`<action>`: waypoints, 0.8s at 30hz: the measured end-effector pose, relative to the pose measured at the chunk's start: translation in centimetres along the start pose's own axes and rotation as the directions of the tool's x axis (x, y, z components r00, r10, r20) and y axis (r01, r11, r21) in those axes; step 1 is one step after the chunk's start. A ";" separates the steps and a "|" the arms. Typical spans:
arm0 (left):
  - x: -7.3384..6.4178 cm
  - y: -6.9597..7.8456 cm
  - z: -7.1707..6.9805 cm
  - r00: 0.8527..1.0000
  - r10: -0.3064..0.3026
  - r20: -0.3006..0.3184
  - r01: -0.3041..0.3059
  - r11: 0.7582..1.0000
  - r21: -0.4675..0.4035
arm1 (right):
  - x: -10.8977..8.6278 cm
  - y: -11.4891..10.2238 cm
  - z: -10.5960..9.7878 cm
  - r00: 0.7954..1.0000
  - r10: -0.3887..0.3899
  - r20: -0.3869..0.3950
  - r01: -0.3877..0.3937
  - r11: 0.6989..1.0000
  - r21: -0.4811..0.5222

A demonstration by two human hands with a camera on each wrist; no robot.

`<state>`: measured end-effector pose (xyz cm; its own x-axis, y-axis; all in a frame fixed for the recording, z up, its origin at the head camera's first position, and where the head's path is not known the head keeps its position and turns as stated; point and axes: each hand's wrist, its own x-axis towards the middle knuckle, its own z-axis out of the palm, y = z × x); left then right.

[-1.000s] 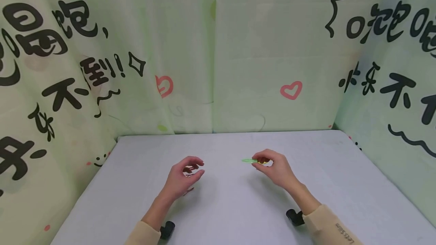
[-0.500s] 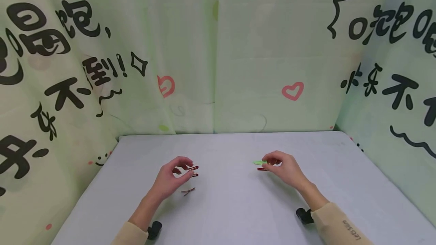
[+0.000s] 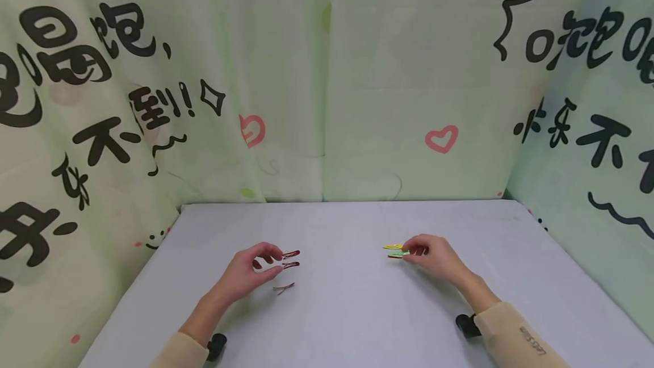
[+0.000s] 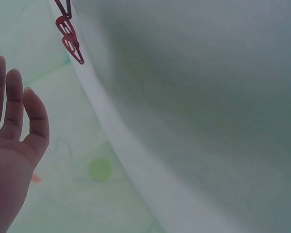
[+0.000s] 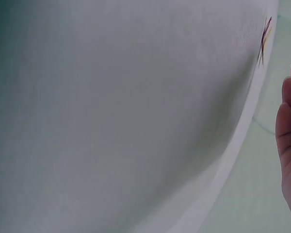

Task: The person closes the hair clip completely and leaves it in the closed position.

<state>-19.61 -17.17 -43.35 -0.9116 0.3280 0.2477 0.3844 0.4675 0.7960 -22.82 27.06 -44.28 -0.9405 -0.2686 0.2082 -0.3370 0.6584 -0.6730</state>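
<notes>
We find the left hand at left over the white table, thumb and fingers parted. Just right of its fingertips we record a far red clip and a near red clip; a dark reddish clip lies nearer still. The right hand is bent at right, its thumb and finger about the right end of a green clip; whether they pinch it we cannot tell. We note a yellow clip just beyond. A printed curtain hangs at the far side.
</notes>
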 end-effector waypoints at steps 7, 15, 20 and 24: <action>0.1 -0.7 -0.2 0.997 0.008 0.070 -0.011 0.999 0.047 | 0.2 0.7 -0.6 0.999 -0.008 0.045 0.009 1.000 -0.022; -0.1 -1.6 -0.4 0.985 -0.014 0.173 -0.003 0.995 0.097 | 0.2 0.9 0.1 0.990 0.061 0.124 -0.057 0.998 -0.032; 0.0 -2.1 -0.7 0.974 0.002 0.226 -0.032 0.991 0.129 | 0.1 0.8 0.2 0.985 0.092 0.149 -0.081 0.994 -0.079; 0.0 -2.3 -0.8 0.963 -0.033 0.268 -0.011 0.987 0.160 | 0.2 0.8 0.3 0.981 0.116 0.159 -0.100 0.990 -0.101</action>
<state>-20.56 -18.89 -44.77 -0.8513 0.5207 0.0642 0.4128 0.5893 0.6945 -23.28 27.36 -44.96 -0.9542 -0.2988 0.0136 -0.2435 0.7497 -0.6154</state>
